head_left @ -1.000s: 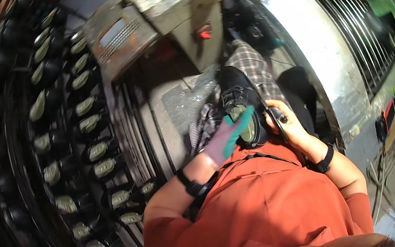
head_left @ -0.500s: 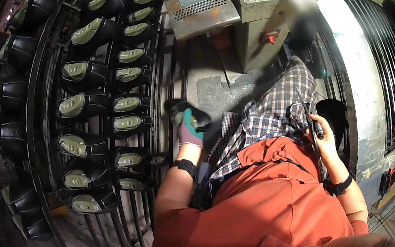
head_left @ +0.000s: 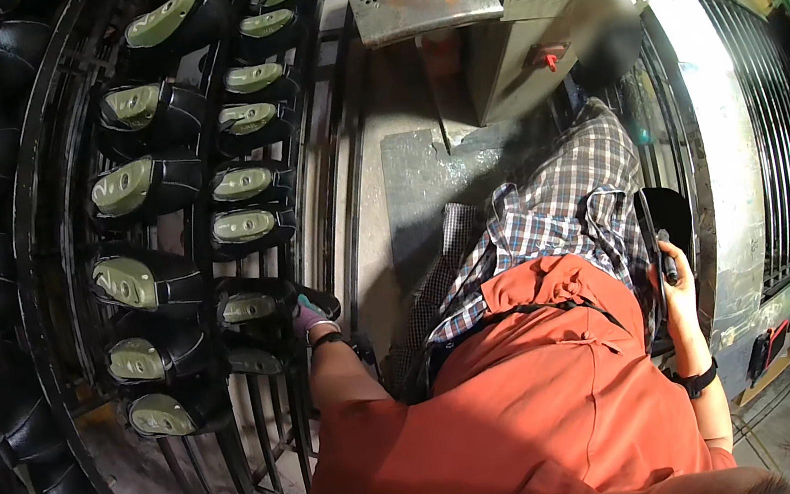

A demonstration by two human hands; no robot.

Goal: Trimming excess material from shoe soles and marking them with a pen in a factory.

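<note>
My left hand [head_left: 307,318], in a green and purple glove, reaches to the near right side of the rack. Its fingers close on a black shoe upper [head_left: 320,300]; part of the grip is hidden. Beside it on the rack lies a black shoe upper with a pale green last [head_left: 247,309], dim in shadow. My right hand [head_left: 678,276], bare, is low by my right thigh. It is closed around a dark tool handle [head_left: 668,261], with a long thin dark piece along it; the tool's exact kind does not show.
Rows of black shoe uppers on green lasts [head_left: 123,188] fill the black metal rack [head_left: 32,182] to my left. Ahead stands a metal machine [head_left: 422,11] with a red switch [head_left: 549,59]. A barred metal unit [head_left: 753,136] stands to my right.
My left hand has gone back and left with the black shoe upper, from beside the aisle to the rack. My right hand has shifted slightly right and remains closed. The view has turned a little.
</note>
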